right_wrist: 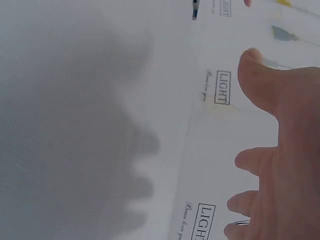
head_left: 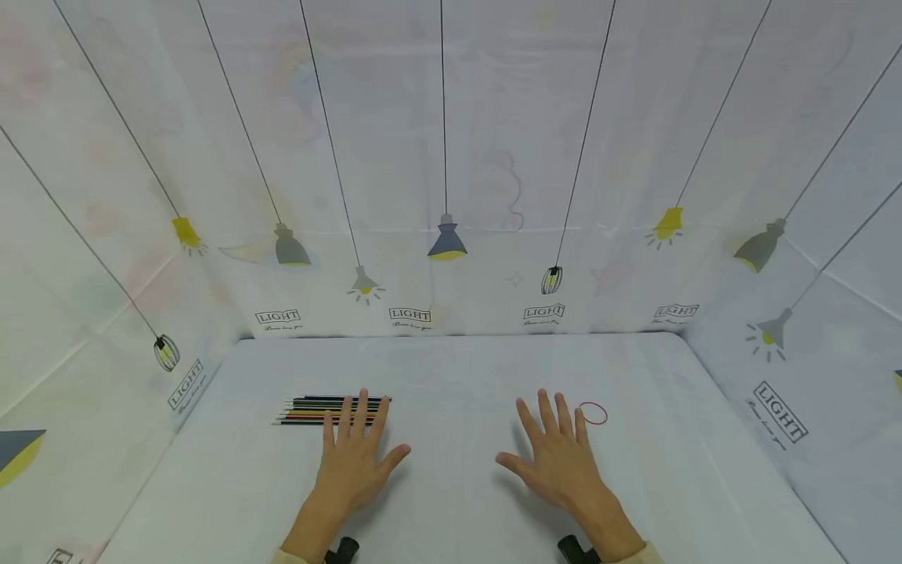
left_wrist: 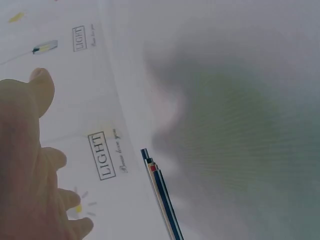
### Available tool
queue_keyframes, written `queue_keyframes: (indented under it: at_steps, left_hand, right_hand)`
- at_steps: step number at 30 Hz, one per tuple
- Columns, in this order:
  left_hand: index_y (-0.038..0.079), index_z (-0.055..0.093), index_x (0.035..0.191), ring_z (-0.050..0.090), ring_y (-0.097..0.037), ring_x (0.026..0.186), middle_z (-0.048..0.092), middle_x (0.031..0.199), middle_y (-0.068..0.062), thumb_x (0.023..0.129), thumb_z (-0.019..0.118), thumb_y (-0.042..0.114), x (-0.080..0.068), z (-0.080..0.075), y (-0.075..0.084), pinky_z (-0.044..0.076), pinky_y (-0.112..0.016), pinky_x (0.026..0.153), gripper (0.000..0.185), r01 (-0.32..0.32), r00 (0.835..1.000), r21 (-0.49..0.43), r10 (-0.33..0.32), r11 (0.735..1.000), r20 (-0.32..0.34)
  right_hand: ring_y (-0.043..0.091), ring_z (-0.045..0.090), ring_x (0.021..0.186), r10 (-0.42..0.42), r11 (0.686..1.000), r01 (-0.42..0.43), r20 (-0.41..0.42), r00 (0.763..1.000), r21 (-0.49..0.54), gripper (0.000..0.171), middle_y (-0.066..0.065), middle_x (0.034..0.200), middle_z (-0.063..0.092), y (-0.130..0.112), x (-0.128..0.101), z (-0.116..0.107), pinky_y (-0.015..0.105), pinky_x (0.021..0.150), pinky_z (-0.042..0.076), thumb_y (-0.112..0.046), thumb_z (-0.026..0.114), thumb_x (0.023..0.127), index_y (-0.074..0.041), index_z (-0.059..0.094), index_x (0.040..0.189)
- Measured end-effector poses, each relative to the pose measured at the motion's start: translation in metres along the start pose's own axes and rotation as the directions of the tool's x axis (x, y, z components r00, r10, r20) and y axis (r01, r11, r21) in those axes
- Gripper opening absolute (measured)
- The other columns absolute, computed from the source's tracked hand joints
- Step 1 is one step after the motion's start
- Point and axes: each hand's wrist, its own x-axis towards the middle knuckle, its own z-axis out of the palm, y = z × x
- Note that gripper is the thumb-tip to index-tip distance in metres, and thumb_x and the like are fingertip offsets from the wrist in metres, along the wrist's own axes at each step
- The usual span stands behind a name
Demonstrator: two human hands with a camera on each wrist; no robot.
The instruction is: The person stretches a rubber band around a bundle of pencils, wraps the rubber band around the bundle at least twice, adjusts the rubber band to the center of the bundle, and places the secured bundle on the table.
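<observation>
Several pencils (head_left: 303, 410) with dark, yellow and red barrels lie side by side on the left part of the white table. My left hand (head_left: 352, 462) is spread over the table, its fingers overlapping the pencils' right part in the head view; it holds nothing. In the left wrist view the ends of the pencils (left_wrist: 162, 195) show beyond the hand (left_wrist: 30, 170). A thin red ring, like a rubber band (head_left: 593, 413), lies to the right. Beside it my right hand (head_left: 560, 462) is spread with straight fingers and holds nothing. Both hands cast shadows on the table.
The white-covered table (head_left: 454, 376) meets a back wall sheet (head_left: 479, 274) printed with hanging lamps and the word LIGHT. Similar sheets stand along the left and right sides. Dark wrist-worn devices (head_left: 343, 551) show near both wrists.
</observation>
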Motion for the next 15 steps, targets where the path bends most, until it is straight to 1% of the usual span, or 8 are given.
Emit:
queue_keyframes:
  at_steps: [4,9,12,15]
  left_hand:
    - [0.017,0.025,0.163,0.004,-0.044,0.153,0.011,0.168,-0.02,0.099,0.05,0.064,0.001,-0.001,-0.006,0.0,-0.067,0.116,0.083,-0.001,1.0,-0.022,0.0,1.0,-0.005]
    - [0.017,0.022,0.163,0.006,-0.044,0.153,0.011,0.168,-0.02,0.099,0.052,0.062,0.002,-0.003,-0.016,0.004,-0.068,0.116,0.083,0.007,1.0,-0.038,-0.008,0.999,-0.021]
    - [0.018,0.02,0.163,0.008,-0.043,0.153,0.01,0.168,-0.019,0.099,0.05,0.063,0.004,-0.004,-0.024,0.006,-0.067,0.116,0.084,0.008,1.0,-0.033,-0.009,0.999,-0.02]
    - [0.017,0.021,0.163,0.011,-0.044,0.153,0.011,0.168,-0.02,0.099,0.048,0.065,0.006,-0.005,-0.03,0.007,-0.067,0.117,0.084,0.0,1.0,-0.039,-0.001,0.999,-0.018]
  right_hand:
    - [0.046,0.006,0.153,-0.025,1.0,0.025,-0.012,1.0,0.005,0.089,0.026,0.164,0.02,-0.002,0.003,0.002,0.066,0.117,0.003,-0.068,0.057,0.092,-0.012,0.035,0.158]
    - [0.047,0.009,0.152,-0.021,1.0,0.021,0.009,1.0,0.008,0.086,0.026,0.164,0.022,-0.012,0.007,0.0,0.065,0.117,0.006,-0.065,0.059,0.093,-0.011,0.038,0.157]
    - [0.046,0.01,0.152,-0.017,1.0,0.017,0.027,0.999,0.008,0.085,0.025,0.163,0.023,-0.02,0.011,-0.004,0.065,0.117,0.006,-0.064,0.059,0.093,-0.011,0.04,0.156]
    - [0.044,0.01,0.153,-0.024,1.0,0.024,0.026,0.999,0.006,0.085,0.025,0.163,0.024,-0.026,0.015,-0.004,0.064,0.118,0.007,-0.065,0.059,0.093,-0.011,0.039,0.157]
